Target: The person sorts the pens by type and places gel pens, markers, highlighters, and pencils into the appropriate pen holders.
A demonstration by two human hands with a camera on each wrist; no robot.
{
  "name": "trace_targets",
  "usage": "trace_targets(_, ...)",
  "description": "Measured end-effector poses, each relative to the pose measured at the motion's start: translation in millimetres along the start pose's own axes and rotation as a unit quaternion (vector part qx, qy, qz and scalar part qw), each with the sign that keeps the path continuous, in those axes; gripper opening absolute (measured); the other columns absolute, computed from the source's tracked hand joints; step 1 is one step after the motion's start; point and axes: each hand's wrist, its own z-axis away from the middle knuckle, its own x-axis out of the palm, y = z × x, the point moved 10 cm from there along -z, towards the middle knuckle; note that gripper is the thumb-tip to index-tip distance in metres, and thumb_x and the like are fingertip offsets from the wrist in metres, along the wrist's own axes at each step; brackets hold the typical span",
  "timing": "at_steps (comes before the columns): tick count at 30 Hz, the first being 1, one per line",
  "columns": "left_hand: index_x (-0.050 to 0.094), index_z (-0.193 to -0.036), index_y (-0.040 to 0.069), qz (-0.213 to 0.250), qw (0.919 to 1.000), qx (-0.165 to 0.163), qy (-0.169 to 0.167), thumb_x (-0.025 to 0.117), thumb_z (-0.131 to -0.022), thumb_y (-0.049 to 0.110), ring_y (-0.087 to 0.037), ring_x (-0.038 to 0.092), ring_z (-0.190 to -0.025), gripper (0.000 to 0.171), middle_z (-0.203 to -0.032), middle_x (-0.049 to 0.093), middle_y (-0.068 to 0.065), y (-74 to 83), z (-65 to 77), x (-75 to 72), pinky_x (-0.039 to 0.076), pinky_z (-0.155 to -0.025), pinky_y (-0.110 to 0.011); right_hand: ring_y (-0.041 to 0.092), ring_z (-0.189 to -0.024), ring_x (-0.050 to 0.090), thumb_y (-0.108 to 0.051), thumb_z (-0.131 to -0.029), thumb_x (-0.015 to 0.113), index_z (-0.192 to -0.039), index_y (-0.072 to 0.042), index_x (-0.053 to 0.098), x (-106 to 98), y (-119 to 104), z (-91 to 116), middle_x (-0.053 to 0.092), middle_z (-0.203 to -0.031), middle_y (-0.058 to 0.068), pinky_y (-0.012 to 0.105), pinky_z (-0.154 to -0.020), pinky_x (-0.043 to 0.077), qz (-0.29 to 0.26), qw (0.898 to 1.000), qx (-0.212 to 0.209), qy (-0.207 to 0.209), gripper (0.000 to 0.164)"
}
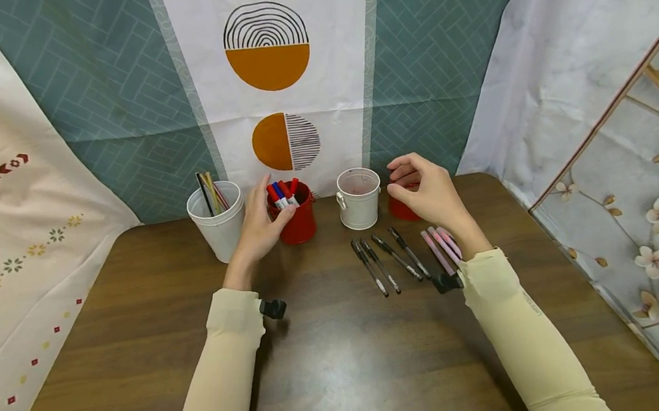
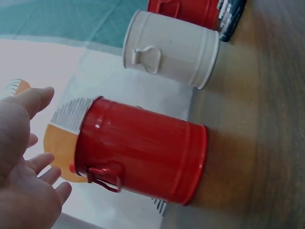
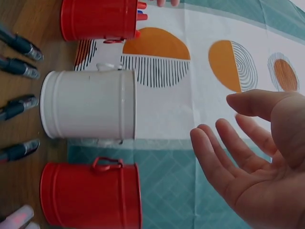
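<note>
My left hand (image 1: 260,218) is beside the red bucket (image 1: 298,230), its thumb and fingers apart and nothing between them. Several red and blue markers (image 1: 283,195) stand in that bucket. In the left wrist view the bucket (image 2: 143,150) lies just beyond the fingertips. My right hand (image 1: 429,189) hovers by a second red bucket (image 1: 404,210) and partly hides it. Its fingers are loosely bent and hold nothing, as the right wrist view shows for the hand (image 3: 257,162). Between the hands is a small white bucket (image 1: 360,209) with a side handle.
A larger white bucket (image 1: 220,233) with several thin sticks stands at the left. Several black pens (image 1: 392,259) lie before the small white bucket, with pink pens (image 1: 441,248) to their right. Patterned cloth (image 1: 288,102) hangs behind the wooden table (image 1: 334,366).
</note>
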Motion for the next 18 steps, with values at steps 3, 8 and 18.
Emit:
trace_targets(3,0.025,-0.170,0.019,-0.009,0.9996,0.020,0.019,0.071,-0.101,0.027,-0.037,0.035,-0.148,0.083,-0.168,0.032,-0.016,10.4,0.7,-4.3,0.039,-0.120,-0.060,0.029,-0.100,0.074,-0.009,-0.097,0.075,-0.127,-0.005,0.067,-5.1,6.1,7.0,0.073,-0.114,0.016,0.022,-0.086,0.057,0.001,1.000,0.001,0.001,0.032)
trace_targets(8,0.033,-0.167,0.017,0.010,0.9976,0.054,0.043,0.071,-0.101,0.021,-0.039,0.042,-0.144,0.077,-0.164,0.041,-0.015,30.2,2.5,-7.2,0.044,-0.117,-0.059,0.030,-0.099,0.074,-0.009,-0.098,0.074,-0.128,-0.005,0.066,-11.9,16.9,17.8,0.073,-0.114,0.018,0.014,-0.083,0.053,0.005,1.000,0.010,0.004,0.032)
trace_targets(18,0.035,-0.166,0.015,0.081,0.9956,0.045,-0.013,0.072,-0.103,0.021,-0.028,0.048,-0.149,0.073,-0.163,0.047,-0.010,42.2,-1.1,37.4,0.037,-0.125,-0.045,0.029,-0.100,0.074,-0.011,-0.098,0.074,-0.129,-0.007,0.067,-15.3,27.0,26.6,0.073,-0.115,0.014,0.015,-0.082,0.054,0.026,0.999,0.021,-0.001,0.032)
